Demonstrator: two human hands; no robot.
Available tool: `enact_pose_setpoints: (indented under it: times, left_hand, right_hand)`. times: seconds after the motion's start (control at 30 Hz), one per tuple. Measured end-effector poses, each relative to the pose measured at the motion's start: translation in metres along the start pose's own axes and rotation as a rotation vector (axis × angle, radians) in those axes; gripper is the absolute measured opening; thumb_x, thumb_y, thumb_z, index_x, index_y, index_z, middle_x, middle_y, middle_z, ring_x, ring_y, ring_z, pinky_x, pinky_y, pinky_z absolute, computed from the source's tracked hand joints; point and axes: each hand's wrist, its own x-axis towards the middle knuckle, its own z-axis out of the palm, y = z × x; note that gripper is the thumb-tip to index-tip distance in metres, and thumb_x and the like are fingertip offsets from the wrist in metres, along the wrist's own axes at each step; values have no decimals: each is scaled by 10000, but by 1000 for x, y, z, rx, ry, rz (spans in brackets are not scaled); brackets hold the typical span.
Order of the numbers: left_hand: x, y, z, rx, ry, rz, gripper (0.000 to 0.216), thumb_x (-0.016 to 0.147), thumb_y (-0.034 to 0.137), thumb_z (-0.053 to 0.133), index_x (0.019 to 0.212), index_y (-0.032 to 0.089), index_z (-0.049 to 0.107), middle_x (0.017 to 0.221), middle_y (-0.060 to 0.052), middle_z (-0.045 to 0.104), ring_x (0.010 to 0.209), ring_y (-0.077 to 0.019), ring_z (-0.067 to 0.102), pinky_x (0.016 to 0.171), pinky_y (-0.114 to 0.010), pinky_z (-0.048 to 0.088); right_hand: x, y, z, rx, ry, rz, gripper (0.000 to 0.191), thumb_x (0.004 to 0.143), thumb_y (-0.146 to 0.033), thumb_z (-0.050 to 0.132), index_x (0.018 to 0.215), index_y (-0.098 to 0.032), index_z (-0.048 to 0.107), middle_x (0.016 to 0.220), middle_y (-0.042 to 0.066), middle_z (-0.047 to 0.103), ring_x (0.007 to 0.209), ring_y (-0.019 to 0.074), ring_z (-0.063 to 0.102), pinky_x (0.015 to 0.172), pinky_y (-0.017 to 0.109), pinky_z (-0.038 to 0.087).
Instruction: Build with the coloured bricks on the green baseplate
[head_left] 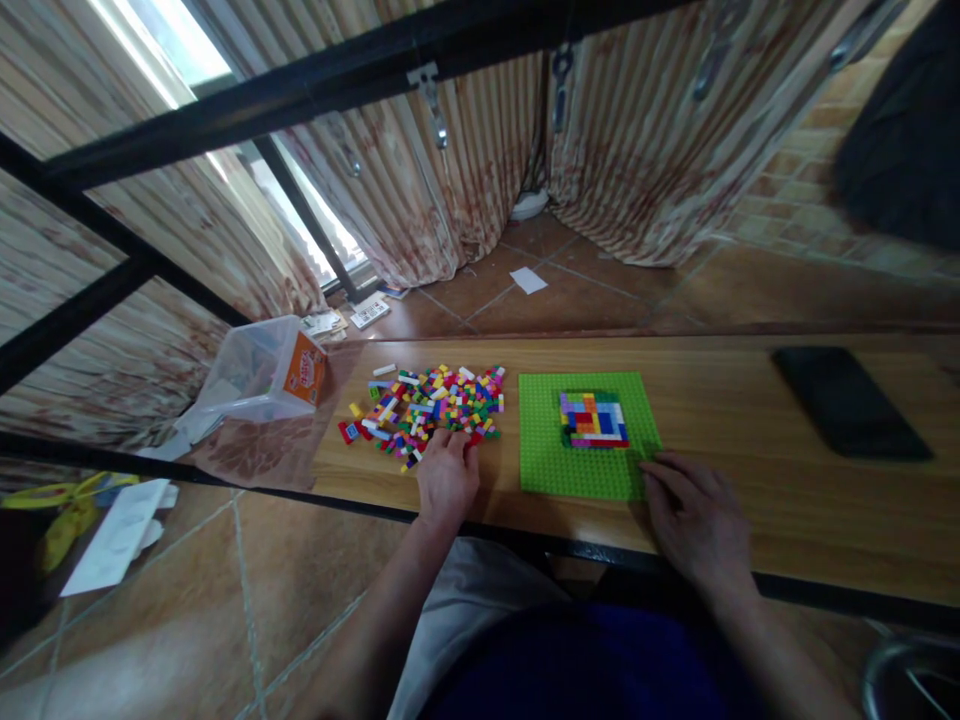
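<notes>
A green baseplate point(547, 450) lies on the wooden table point(750, 450), with a block of coloured bricks point(592, 420) built on its middle. To its left is a loose pile of small coloured bricks point(431, 400). My left hand point(448, 475) rests at the near edge of that pile, its fingers curled down into the bricks; what they pinch is hidden. My right hand point(694, 515) lies flat on the table at the baseplate's near right corner, fingers stretched out and touching its edge.
A clear plastic tub with an orange label point(266, 372) lies tipped on its side at the table's left end. A black phone point(844, 400) lies at the right. Curtains hang behind; papers lie on the tiled floor.
</notes>
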Motion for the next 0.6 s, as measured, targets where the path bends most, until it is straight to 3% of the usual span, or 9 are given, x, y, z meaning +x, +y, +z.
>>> enact_pose_setpoints:
  times: [0.37,0.6]
  left_hand:
    - [-2,-4,2,-65,20,30,99,870,174,574,939,194,643,967,-72,620,914,-224,625,753,-310,503]
    - [-2,-7,3,-98,36,61,267,808,80,563,1033,201,645,1008,-74,627,949,-236,619,796,-331,522]
  right_hand:
    - [0,1,0,-4,7,-19,165,904,-252,571,969,-168,696,1061,106,691,933,223,643,857,391,509]
    - [-3,4,2,5,-5,14,178,903,-275,571,980,-185,704,1068,92,697,954,229,640,856,391,510]
